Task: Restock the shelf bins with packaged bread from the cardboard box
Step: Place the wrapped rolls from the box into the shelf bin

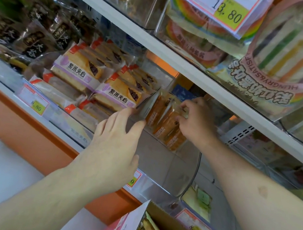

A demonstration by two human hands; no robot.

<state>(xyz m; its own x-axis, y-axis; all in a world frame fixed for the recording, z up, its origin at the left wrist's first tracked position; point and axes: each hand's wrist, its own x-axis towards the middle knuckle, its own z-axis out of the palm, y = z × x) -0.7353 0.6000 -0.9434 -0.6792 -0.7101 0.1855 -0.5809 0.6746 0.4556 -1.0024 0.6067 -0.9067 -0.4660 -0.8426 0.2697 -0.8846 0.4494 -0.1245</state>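
A clear bin [171, 165] sits on the middle shelf [197, 78], with upright bread packs [166, 122] at its back. The right hand [193, 119] is on these packs; the left hand [118, 139] is at the bin's left wall. Left of the bin lie stacked bread packs [87, 74]. The cardboard box [156, 226] is below, in front.

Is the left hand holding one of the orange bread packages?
No: the left hand rests with straight fingers on the clear plastic bin, while the right hand grips the orange bread packages.
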